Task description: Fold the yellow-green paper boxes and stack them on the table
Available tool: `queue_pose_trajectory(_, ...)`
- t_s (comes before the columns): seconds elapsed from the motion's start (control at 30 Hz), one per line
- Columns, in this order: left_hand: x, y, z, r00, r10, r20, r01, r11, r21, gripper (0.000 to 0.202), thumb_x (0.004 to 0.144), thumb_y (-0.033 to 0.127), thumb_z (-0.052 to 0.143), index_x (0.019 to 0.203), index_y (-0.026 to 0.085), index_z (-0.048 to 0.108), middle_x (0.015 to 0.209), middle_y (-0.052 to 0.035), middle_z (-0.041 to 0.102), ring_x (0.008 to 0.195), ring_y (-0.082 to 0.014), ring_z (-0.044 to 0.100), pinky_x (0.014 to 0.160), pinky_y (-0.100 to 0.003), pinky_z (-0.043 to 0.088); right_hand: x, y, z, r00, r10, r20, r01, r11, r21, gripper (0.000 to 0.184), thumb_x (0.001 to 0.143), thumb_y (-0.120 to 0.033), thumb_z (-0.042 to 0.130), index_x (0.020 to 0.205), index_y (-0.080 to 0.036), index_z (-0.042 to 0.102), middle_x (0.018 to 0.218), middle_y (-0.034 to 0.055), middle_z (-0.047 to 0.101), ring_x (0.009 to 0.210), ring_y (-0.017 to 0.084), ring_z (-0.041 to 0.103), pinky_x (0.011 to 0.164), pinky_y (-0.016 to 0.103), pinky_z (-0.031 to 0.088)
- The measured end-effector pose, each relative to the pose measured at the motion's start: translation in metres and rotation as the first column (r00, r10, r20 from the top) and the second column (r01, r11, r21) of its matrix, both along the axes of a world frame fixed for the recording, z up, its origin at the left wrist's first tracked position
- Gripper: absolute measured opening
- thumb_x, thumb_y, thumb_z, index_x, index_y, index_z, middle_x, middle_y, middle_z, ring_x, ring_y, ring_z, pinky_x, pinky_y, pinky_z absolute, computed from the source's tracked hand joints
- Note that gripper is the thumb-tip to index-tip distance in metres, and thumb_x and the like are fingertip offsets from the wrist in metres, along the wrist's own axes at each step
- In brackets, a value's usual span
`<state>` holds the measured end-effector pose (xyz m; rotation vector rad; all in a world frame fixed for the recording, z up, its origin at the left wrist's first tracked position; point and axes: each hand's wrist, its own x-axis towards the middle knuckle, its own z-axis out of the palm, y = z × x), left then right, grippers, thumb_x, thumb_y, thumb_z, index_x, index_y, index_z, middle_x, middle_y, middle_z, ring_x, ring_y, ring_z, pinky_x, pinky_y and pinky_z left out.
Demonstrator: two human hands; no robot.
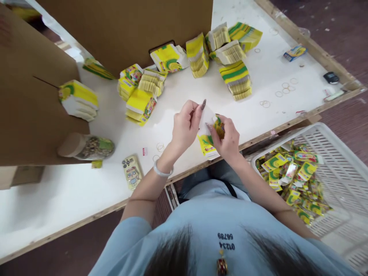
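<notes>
Over the front edge of the white table, my left hand pinches the white upper edge of a small flat carton. My right hand grips the same carton's yellow-and-green printed part, and a thin stack of flat cartons sits under it near the table edge. Both hands are closed on the carton. A bracelet circles my left wrist.
Several banded stacks of yellow-green flat cartons lie across the table's far side. Brown cardboard boxes stand at left and behind. A jar and a phone lie front left. A white crate of folded cartons stands at right. Rubber bands are scattered about.
</notes>
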<state>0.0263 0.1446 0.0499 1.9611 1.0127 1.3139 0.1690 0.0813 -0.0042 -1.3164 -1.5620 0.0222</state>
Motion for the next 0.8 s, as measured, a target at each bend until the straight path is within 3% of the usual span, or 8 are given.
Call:
queue_pose_trajectory(0.07,-0.002,-0.013,-0.002,0.997,-0.062,0.043,0.063,0.998,-0.024,0.043,0.105,0.059,0.039,0.095,0.022,0.059,0.074,0.0004,0.060,0.068,-0.0127,0.065,0.065,-0.024,0.052,0.003,-0.007,0.002,0.999,0.031,-0.012,-0.031,0.999,0.024,0.029,0.105,-0.037,0.048,0.129,-0.022,0.054,0.104,0.0105,0.072,0.093,0.022,0.072,0.079,0.036,0.061)
queue_pose_trajectory(0.13,0.000,-0.026,-0.013,0.979,-0.200,0.033,0.201,0.979,-0.019,0.053,0.100,0.069,0.038,0.124,0.026,0.057,0.112,-0.0095,0.069,0.110,-0.0230,0.070,0.088,-0.036,0.058,0.010,-0.016,0.004,0.995,0.042,-0.090,-0.041,0.999,0.019,0.027,0.107,-0.033,0.041,0.127,-0.022,0.055,0.104,0.0097,0.072,0.095,0.022,0.072,0.082,0.037,0.060)
queue_pose_trajectory(0.2,0.008,-0.042,-0.029,0.944,-0.328,-0.033,0.329,0.944,-0.001,0.078,0.091,0.078,0.045,0.153,0.031,0.035,0.152,-0.0161,0.049,0.147,-0.0347,0.045,0.112,-0.053,0.048,0.015,-0.024,0.007,0.983,0.013,-0.182,-0.012,1.000,0.010,0.032,0.107,-0.038,0.035,0.125,-0.023,0.057,0.110,0.0101,0.070,0.108,0.025,0.069,0.093,0.045,0.058)
queue_pose_trajectory(0.27,0.017,-0.059,-0.045,0.910,-0.406,-0.082,0.405,0.914,-0.035,0.090,0.092,0.076,0.048,0.163,0.034,0.014,0.165,-0.0159,0.033,0.157,-0.0375,0.029,0.121,-0.059,0.038,0.017,-0.031,0.009,0.969,-0.028,-0.246,0.021,0.999,-0.029,0.040,0.106,-0.048,0.032,0.125,-0.025,0.059,0.120,0.0109,0.067,0.126,0.029,0.061,0.107,0.056,0.050)
queue_pose_trajectory(0.4,0.027,-0.085,-0.063,0.885,-0.466,0.018,0.460,0.867,-0.192,0.071,0.101,0.062,0.041,0.163,0.032,0.023,0.156,-0.0150,0.050,0.143,-0.0321,0.052,0.117,-0.051,0.047,0.014,-0.048,0.007,0.915,-0.071,-0.397,-0.036,0.966,-0.255,0.043,0.105,-0.051,0.031,0.128,-0.027,0.058,0.122,0.0101,0.069,0.122,0.027,0.064,0.113,0.055,0.046)
queue_pose_trajectory(0.6,0.023,-0.103,-0.061,0.945,-0.252,0.207,0.321,0.829,-0.457,0.051,0.102,0.056,0.048,0.141,0.024,0.057,0.125,-0.0120,0.071,0.117,-0.0276,0.068,0.102,-0.045,0.057,0.009,-0.064,0.001,0.794,-0.221,-0.566,-0.028,0.918,-0.396,0.035,0.099,-0.057,0.051,0.103,-0.024,0.062,0.087,0.0047,0.071,0.083,0.021,0.068,0.077,0.034,0.058)
queue_pose_trajectory(0.7,0.021,-0.113,-0.061,0.940,-0.188,0.285,0.323,0.759,-0.565,0.052,0.100,0.060,0.050,0.133,0.022,0.063,0.116,-0.0107,0.074,0.107,-0.0248,0.070,0.096,-0.041,0.059,0.006,-0.073,-0.008,0.770,-0.214,-0.600,-0.065,0.910,-0.409,0.043,0.098,-0.056,0.054,0.127,-0.025,0.055,0.092,0.0071,0.071,0.077,0.022,0.069,0.069,0.035,0.058)
queue_pose_trajectory(0.8,0.016,-0.125,-0.066,0.935,-0.141,0.327,0.328,0.696,-0.639,0.056,0.099,0.062,0.050,0.138,0.023,0.060,0.113,-0.0097,0.075,0.097,-0.0214,0.071,0.091,-0.038,0.061,0.008,-0.091,-0.023,0.840,-0.107,-0.531,-0.168,0.881,-0.442,0.053,0.101,-0.050,0.050,0.146,-0.024,0.041,0.105,0.0127,0.072,0.081,0.024,0.072,0.069,0.038,0.060)
